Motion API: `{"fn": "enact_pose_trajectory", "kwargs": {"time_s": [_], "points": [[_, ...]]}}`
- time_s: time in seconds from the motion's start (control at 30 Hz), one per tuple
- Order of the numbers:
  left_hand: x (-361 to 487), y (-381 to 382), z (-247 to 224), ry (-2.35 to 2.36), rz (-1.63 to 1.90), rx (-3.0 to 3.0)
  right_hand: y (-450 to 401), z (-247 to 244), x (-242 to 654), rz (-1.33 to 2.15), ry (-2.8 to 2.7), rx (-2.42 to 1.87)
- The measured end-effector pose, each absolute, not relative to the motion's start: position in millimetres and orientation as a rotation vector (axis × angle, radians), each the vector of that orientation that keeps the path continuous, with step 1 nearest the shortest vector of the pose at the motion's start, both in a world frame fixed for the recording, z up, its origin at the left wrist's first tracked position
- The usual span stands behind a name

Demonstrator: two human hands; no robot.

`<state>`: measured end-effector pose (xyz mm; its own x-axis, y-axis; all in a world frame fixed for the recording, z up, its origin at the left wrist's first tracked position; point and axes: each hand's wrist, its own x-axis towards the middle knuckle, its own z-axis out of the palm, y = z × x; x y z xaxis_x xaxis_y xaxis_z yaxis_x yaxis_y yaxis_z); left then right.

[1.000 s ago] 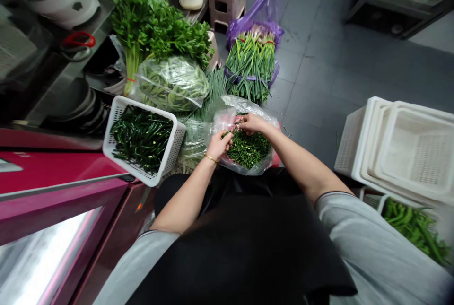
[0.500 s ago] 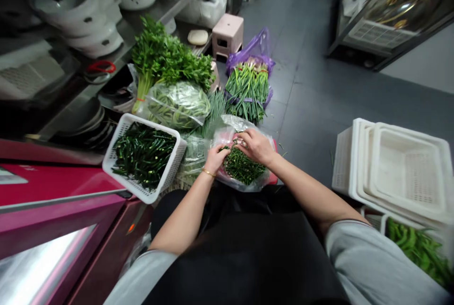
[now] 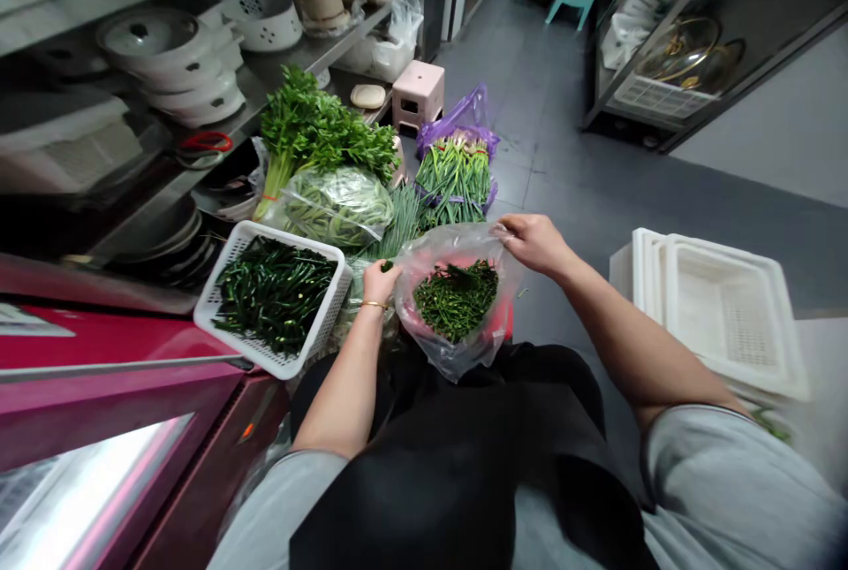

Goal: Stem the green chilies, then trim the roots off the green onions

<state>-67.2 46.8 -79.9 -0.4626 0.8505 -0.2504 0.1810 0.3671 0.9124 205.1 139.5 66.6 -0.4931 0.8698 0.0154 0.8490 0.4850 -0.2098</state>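
Note:
A clear plastic bag (image 3: 457, 362) stands in front of my knees, its mouth wide, over something red. Inside lies a heap of thin green stems (image 3: 457, 300). My right hand (image 3: 533, 243) is closed on the bag's upper right rim. At the bag's left edge my left hand (image 3: 379, 281) is closed, and a dark green chili pepper (image 3: 387, 266) shows at its fingers, mostly hidden; whether it also grips the plastic I cannot tell. To its left, a white perforated basket (image 3: 283, 367) holds many dark green chili peppers (image 3: 275, 292).
Celery (image 3: 324, 133), a bag of green beans (image 3: 335, 203) and bundled green onions (image 3: 457, 172) lie ahead. Behind them stands a pink stool (image 3: 419, 93). White stacked baskets (image 3: 725, 305) are on the right. Pots fill the left shelf (image 3: 258, 97); a pink cabinet (image 3: 99, 331) borders the left.
My hands have parted from above the bag. The right moved right and took hold of the rim; the left moved left. The bag's mouth is spread wider, and the whole view has shifted.

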Motion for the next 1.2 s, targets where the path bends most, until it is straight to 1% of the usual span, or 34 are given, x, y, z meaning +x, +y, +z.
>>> {"fn": "enact_pose_trajectory", "kwargs": {"time_s": [0.07, 0.17, 0.27, 0.4, 0.47, 0.53, 0.63, 0.73, 0.8, 0.83, 0.93, 1.0, 1.13, 1.2], "points": [[-72, 40, -70, 1.856, 1.201, 0.850, 127, 76, 209, 0.268, -2.573, -1.526], [-72, 29, -58, 1.808, 1.255, 0.781, 128, 74, 214, 0.295, -2.542, -1.660], [-63, 24, -48, 1.687, 1.335, 0.713, 153, 62, 224, 0.244, -2.455, -1.672], [-54, 35, -26, 1.450, 1.482, 0.630, 197, 45, 249, 0.131, -2.389, -1.884], [-56, 47, -12, 1.365, 1.529, 0.652, 205, 42, 259, 0.113, -2.398, -1.927], [-60, 58, -1, 1.338, 1.550, 0.669, 194, 45, 259, 0.066, -2.462, -1.840], [-64, 67, 5, 1.344, 1.528, 0.650, 142, 48, 240, 0.026, -2.617, -1.511], [-62, 73, 10, 1.367, 1.502, 0.610, 85, 33, 212, 0.287, -2.898, -1.055], [-61, 82, 19, 1.390, 1.524, 0.590, 66, 14, 201, 0.440, -3.095, -0.909], [-62, 87, 24, 1.391, 1.550, 0.600, 63, 4, 200, 0.476, -3.173, -0.927], [-69, 97, 38, 1.363, 1.644, 0.695, 68, -18, 210, 0.464, -3.247, -1.192], [-76, 90, 35, 1.417, 1.608, 0.704, 68, -25, 221, 0.498, -3.260, -1.267], [-89, 52, 4, 1.566, 1.375, 0.607, 47, -35, 236, 0.818, -3.332, -1.119], [-93, 35, -6, 1.586, 1.351, 0.631, 40, -37, 236, 0.936, -3.303, -1.078]]}}
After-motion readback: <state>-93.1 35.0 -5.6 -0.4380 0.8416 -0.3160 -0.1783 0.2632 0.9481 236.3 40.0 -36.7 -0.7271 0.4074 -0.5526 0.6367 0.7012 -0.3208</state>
